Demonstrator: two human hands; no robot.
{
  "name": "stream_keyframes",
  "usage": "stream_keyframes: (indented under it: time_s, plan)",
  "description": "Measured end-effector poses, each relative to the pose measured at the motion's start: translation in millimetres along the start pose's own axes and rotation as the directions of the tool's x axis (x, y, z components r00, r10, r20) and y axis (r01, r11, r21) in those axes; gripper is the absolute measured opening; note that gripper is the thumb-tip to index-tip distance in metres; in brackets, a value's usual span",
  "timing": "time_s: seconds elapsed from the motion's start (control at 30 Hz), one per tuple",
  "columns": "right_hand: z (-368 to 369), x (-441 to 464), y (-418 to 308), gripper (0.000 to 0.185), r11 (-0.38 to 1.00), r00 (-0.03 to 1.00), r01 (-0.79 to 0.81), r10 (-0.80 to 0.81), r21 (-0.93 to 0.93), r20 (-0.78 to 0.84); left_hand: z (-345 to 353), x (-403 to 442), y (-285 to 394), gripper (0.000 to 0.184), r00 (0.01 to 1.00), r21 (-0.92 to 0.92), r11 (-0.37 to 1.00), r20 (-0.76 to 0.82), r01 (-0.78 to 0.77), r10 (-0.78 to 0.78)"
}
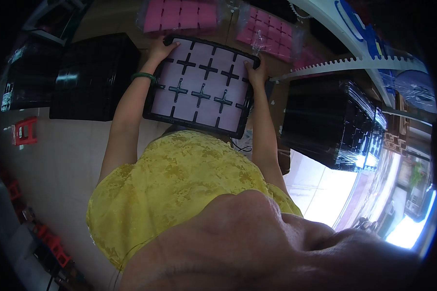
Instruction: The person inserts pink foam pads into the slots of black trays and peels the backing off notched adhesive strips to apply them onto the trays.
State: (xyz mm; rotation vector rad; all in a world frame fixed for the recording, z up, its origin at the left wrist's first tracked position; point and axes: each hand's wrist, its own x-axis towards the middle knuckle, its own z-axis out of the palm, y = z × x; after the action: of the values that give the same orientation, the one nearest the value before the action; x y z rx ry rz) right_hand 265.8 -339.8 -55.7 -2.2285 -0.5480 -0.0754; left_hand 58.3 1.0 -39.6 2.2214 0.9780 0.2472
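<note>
Both my hands grip a black plastic tray (pixel 193 124) with raised cross-shaped dividers, its cells filled with pale lavender pieces. My left hand (pixel 158 50), below a green bangle on the wrist, is closed round the far left corner, thumb over the rim. At the far right corner my right hand (pixel 257 72) holds the edge in the same way, thumb on top. The fingers under the tray are hidden. Just beyond it lie a pink sectioned block (pixel 179 15) and another pink block (pixel 267 32), both in clear plastic wrap.
Dark stacked trays (pixel 87 80) stand to the left, and another black stack (pixel 320 119) to the right. A white toothed rail (pixel 347 65) crosses the upper right. On the floor at far left is a red stool (pixel 25 132).
</note>
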Motion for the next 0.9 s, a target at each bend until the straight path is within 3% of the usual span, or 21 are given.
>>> stream_keyframes:
  time_s: [0.13, 0.23, 0.33, 0.4, 0.5, 0.63, 0.73, 0.9]
  plan:
    - [-4, 3, 0, 0.065, 0.993, 1.000, -0.017, 0.014, -0.120, -0.022, -2, 5, 4, 0.076, 1.000, 0.156, 0.987, -0.011, 0.030, -0.029]
    - [-7, 7, -10, 0.065, 0.976, 0.999, -0.039, 0.035, -0.215, -0.019, 1, -6, 1, 0.076, 0.997, 0.096, 0.995, -0.071, -0.004, 0.011]
    - [-25, -3, -27, 0.066, 0.950, 1.000, -0.012, 0.017, -0.311, 0.014, -10, -9, 5, 0.082, 1.000, 0.165, 0.986, 0.023, -0.011, 0.008]
    - [-39, -20, -42, 0.068, 0.939, 0.998, -0.022, 0.038, -0.344, 0.040, -13, -32, 4, 0.085, 0.999, 0.076, 0.997, -0.017, -0.034, 0.035]
    - [-55, -74, -35, 0.073, 0.991, 0.999, 0.025, -0.021, -0.131, 0.028, -15, -82, -8, 0.091, 0.990, 0.035, 0.998, -0.123, -0.060, 0.064]
    - [-81, -156, -46, 0.084, 0.994, 0.993, 0.019, -0.006, -0.111, 0.115, -16, -161, -22, 0.097, 0.971, -0.041, 0.996, -0.231, -0.077, 0.066]
    - [-95, -192, -63, 0.099, 0.985, 0.981, -0.041, 0.072, -0.168, 0.181, -22, -211, -16, 0.100, 0.981, -0.014, 0.998, -0.184, -0.062, 0.059]
    - [-114, -221, -46, 0.105, 0.966, 0.957, -0.074, 0.138, -0.246, 0.254, -25, -245, -52, 0.098, 0.999, -0.187, 0.982, -0.045, -0.007, -0.001]
